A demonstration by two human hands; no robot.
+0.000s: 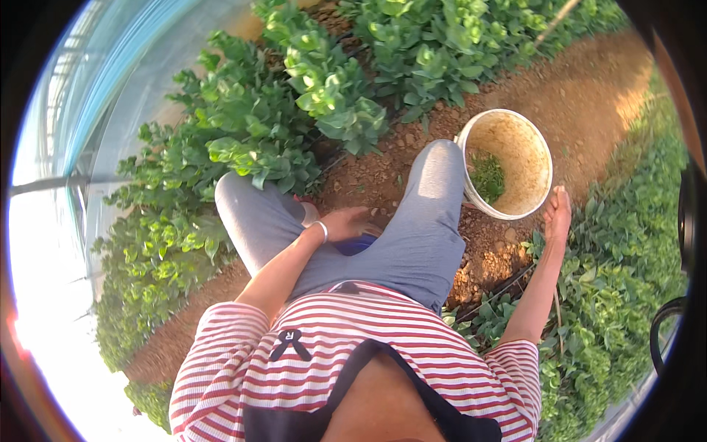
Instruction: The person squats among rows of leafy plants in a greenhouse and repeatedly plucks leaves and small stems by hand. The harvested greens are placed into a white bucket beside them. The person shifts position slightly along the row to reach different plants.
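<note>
My left hand [345,222], with a white bracelet at the wrist, is between my thighs, above a blue object [356,245] that is partly hidden. Its fingers are extended and slightly blurred, and I see nothing held in them. My right hand [557,212] is beside the near right rim of a white bucket [530,160], its fingers curled closed. Nothing shows in that hand, though its palm side is partly hidden. The bucket stands by my right knee, its inside stained brown, with some green leafy cuttings [486,178] in it.
Leafy green plants [248,116] grow in rows ahead and to the left, and more plants [613,271] line the right side. Reddish-brown soil [585,72] runs between them. Plastic sheeting [138,55] rises at the upper left. A thin dark line crosses the soil near my right forearm.
</note>
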